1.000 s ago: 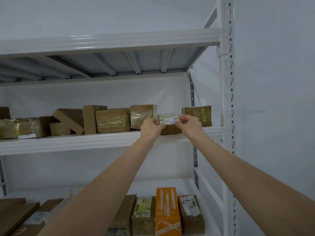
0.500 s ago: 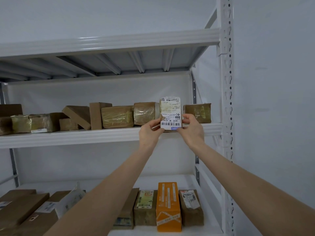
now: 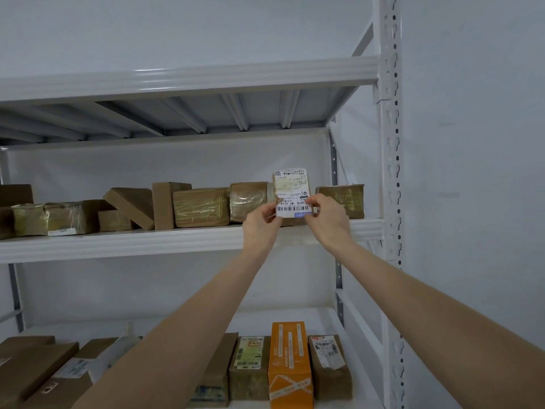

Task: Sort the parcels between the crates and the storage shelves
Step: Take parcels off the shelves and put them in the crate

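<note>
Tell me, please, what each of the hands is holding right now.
Left hand: grips the lower left of the small brown cardboard parcel with a white label.
Right hand: grips the same parcel's lower right.

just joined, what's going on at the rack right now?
A person is holding a small labelled parcel upright at the front of the middle shelf. The left hand pinches its lower left corner and the right hand its lower right. It sits in the gap between two taped brown parcels, label facing the camera. Whether it already rests on the shelf is unclear. More parcels, including an orange box, stand on the shelf below.
</note>
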A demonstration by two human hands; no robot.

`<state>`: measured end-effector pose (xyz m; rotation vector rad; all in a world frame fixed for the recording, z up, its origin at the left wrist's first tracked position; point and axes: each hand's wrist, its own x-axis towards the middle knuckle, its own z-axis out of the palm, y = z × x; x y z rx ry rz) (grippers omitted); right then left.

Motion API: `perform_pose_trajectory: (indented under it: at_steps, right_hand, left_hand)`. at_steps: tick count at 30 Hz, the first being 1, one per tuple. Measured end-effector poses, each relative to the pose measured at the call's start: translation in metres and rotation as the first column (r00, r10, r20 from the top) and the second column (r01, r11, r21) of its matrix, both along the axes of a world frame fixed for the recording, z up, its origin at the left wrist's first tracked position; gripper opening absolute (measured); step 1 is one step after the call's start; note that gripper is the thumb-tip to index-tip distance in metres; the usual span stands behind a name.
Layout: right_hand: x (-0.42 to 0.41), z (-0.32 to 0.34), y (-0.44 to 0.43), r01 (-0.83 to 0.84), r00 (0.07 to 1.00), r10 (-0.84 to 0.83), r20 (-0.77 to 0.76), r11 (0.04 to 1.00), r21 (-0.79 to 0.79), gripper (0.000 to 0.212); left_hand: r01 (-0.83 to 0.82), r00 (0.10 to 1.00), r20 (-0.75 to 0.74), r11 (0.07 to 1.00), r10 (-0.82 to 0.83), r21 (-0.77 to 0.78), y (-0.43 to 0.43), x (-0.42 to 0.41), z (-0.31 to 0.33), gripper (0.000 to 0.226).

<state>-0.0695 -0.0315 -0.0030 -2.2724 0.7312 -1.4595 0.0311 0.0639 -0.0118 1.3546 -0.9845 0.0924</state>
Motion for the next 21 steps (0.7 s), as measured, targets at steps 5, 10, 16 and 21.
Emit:
perform_pose_trajectory:
  at_steps: [5, 10, 16, 21]
  right_hand:
    - [0.008, 0.013, -0.007, 0.04, 0.962, -0.075, -0.261, 0.99, -0.138, 0.034]
    - [0.027, 0.005, -0.013, 0.155, 0.843, -0.35, -0.408, 0.885, -0.438, 0.035]
    - [0.049, 0.01, -0.033, 0.19, 0.704, -0.49, -0.514, 0.827, -0.529, 0.043]
    - [0.061, 0.02, -0.036, 0.17, 0.64, -0.541, -0.546, 0.793, -0.585, 0.044]
  left_hand:
    - [0.014, 1.0, 0.0, 0.971, -0.014, 0.239, -0.016, 0.003, 0.016, 0.057]
    - [0.022, 0.999, 0.031, 0.949, -0.033, 0.316, -0.025, 0.014, 0.024, 0.056]
    - [-0.21, 0.954, 0.233, 0.975, 0.189, 0.068, -0.011, 0.038, 0.029, 0.038]
    - [-0.366, 0.861, 0.346, 0.926, 0.373, -0.089, 0.011, 0.07, 0.041, 0.041]
